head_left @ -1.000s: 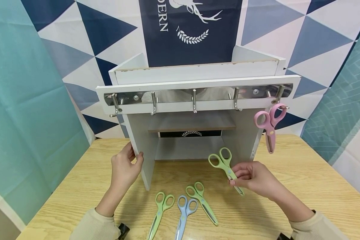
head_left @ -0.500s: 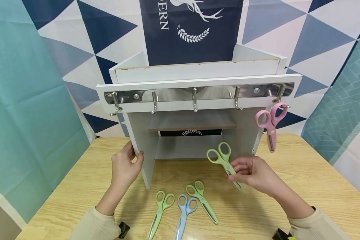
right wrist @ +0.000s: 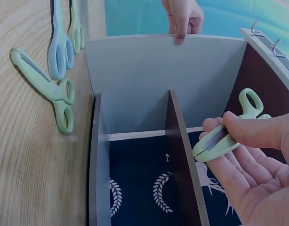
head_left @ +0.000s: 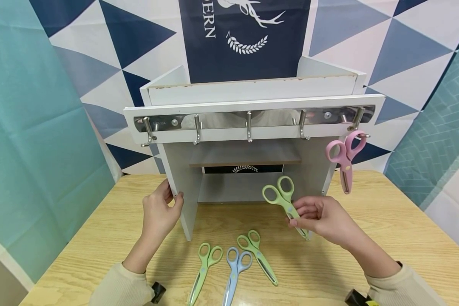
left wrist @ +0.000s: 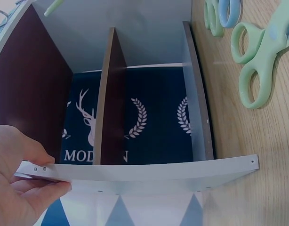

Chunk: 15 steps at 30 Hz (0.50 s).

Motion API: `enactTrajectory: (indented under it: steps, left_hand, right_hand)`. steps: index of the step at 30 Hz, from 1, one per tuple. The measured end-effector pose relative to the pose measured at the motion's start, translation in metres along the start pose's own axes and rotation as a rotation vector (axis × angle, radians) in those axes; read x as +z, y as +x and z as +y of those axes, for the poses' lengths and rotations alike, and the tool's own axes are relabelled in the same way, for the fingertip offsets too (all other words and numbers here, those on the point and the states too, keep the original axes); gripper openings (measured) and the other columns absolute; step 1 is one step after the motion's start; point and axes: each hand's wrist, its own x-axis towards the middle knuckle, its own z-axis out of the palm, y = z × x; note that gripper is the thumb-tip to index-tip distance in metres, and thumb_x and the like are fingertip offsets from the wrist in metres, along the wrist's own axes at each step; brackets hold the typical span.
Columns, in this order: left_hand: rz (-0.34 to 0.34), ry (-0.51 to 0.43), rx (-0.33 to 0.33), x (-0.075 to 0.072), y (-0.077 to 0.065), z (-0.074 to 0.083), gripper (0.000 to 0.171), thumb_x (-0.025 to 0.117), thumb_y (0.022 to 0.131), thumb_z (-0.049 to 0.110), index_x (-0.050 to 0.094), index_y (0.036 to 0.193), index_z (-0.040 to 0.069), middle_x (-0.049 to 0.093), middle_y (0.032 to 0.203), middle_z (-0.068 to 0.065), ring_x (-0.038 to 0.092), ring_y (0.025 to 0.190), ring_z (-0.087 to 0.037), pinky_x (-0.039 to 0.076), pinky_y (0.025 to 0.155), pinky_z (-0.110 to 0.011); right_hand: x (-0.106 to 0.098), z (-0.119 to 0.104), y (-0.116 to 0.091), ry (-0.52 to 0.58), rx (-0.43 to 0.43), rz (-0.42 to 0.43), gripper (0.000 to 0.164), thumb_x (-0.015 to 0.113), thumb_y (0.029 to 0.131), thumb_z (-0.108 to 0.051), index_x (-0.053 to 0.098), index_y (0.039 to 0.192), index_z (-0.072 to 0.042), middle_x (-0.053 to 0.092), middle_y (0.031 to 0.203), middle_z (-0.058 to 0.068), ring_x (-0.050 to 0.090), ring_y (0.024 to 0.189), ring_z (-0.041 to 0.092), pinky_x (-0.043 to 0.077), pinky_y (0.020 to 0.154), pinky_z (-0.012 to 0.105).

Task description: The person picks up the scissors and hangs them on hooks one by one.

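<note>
My right hand (head_left: 323, 219) pinches green scissors (head_left: 287, 204) by the blades between thumb and fingers, handle loops pointing up, in front of the white shelf unit (head_left: 252, 95). In the right wrist view the thumb lies across the same scissors (right wrist: 215, 143). My left hand (head_left: 160, 210) grips the front edge of the unit's left side panel (head_left: 179, 191). Pink scissors (head_left: 344, 157) hang by a loop from the rightmost hook (head_left: 357, 121). On the table lie two more green scissors, one on the left (head_left: 203, 270) and one on the right (head_left: 258, 257), with blue scissors (head_left: 235, 272) between them.
A metal rail (head_left: 222, 123) with several hooks runs across the unit's front board. An inner shelf (head_left: 245, 154) sits below it. The wooden table (head_left: 111, 238) extends around the unit, with patterned cloth (head_left: 145, 46) behind and a teal cloth (head_left: 42, 127) at left.
My right hand has raised the green scissors slightly and moved them a little left. The left hand keeps its grip on the side panel.
</note>
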Motion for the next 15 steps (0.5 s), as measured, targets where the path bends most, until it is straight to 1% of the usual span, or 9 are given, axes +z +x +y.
enactTrajectory:
  steps: [5, 8, 11, 15]
  left_hand:
    - [-0.001, -0.005, 0.002, 0.0, 0.0, 0.0, 0.032, 0.059, 0.082, -0.007, 0.061, 0.113, -0.013, 0.069, 0.104, -0.03, 0.07, 0.093, -0.04, 0.06, 0.077, -0.047]
    - [-0.001, -0.004, 0.0, 0.0, 0.0, 0.0, 0.031, 0.059, 0.082, -0.007, 0.061, 0.113, -0.013, 0.069, 0.104, -0.03, 0.071, 0.093, -0.04, 0.06, 0.077, -0.047]
    - [-0.001, -0.003, -0.003, 0.0, 0.0, 0.0, 0.032, 0.059, 0.082, -0.006, 0.061, 0.113, -0.012, 0.069, 0.104, -0.03, 0.071, 0.093, -0.04, 0.06, 0.077, -0.047]
    - [-0.001, 0.001, -0.012, 0.001, 0.0, -0.001, 0.033, 0.06, 0.082, -0.006, 0.061, 0.114, -0.012, 0.069, 0.105, -0.03, 0.071, 0.093, -0.04, 0.06, 0.077, -0.047]
  right_hand:
    - [0.001, -0.003, -0.001, -0.015, 0.006, 0.04, 0.031, 0.074, 0.082, -0.011, 0.065, 0.106, 0.006, 0.073, 0.088, 0.009, 0.067, 0.073, -0.001, 0.057, 0.064, 0.018]
    - [0.001, -0.005, -0.002, -0.013, -0.004, 0.053, 0.03, 0.074, 0.081, -0.011, 0.065, 0.105, 0.006, 0.073, 0.087, 0.009, 0.067, 0.072, -0.001, 0.057, 0.063, 0.019]
    - [0.002, -0.007, -0.003, -0.006, -0.028, 0.066, 0.028, 0.074, 0.081, -0.01, 0.065, 0.102, 0.006, 0.074, 0.085, 0.007, 0.067, 0.071, -0.001, 0.057, 0.061, 0.019]
    - [0.002, -0.011, -0.005, 0.011, -0.035, 0.082, 0.025, 0.073, 0.081, -0.008, 0.065, 0.101, 0.005, 0.074, 0.082, 0.002, 0.069, 0.071, 0.001, 0.058, 0.061, 0.021]
